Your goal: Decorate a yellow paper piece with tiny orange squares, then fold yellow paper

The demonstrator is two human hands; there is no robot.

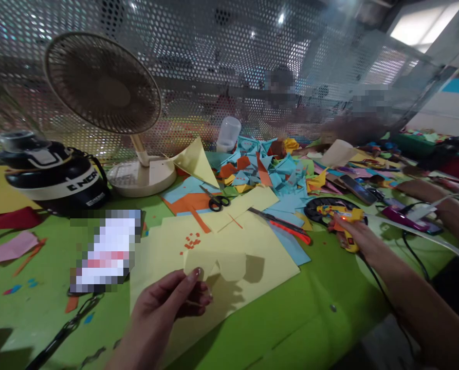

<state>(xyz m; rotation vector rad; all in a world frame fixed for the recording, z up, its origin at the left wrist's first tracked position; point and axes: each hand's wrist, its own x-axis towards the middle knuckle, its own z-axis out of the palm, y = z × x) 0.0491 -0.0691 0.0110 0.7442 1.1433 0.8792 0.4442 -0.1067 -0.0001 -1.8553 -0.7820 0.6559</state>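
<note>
My left hand [175,298] pinches a small cut piece of pale yellow paper [233,264] between thumb and fingers, above a stack of pale yellow sheets [268,288]. The piece looks curved or notched and throws a shadow on the sheets. Off to the right, my right hand [348,231] is wrapped round a yellow hot glue gun [350,241] with a small orange light, over a black round dish [316,205]. Tiny orange paper bits [190,241] lie on the sheets. Black-handled scissors [216,201] and a red utility knife [287,226] rest beyond them.
A fan [140,174] and a black flask [55,180] stand at the back left, near a phone [108,252]. Cut coloured paper [268,172] heaps up along the perforated screen [198,67]. Another person's arm [425,192] reaches in at the right, by cables.
</note>
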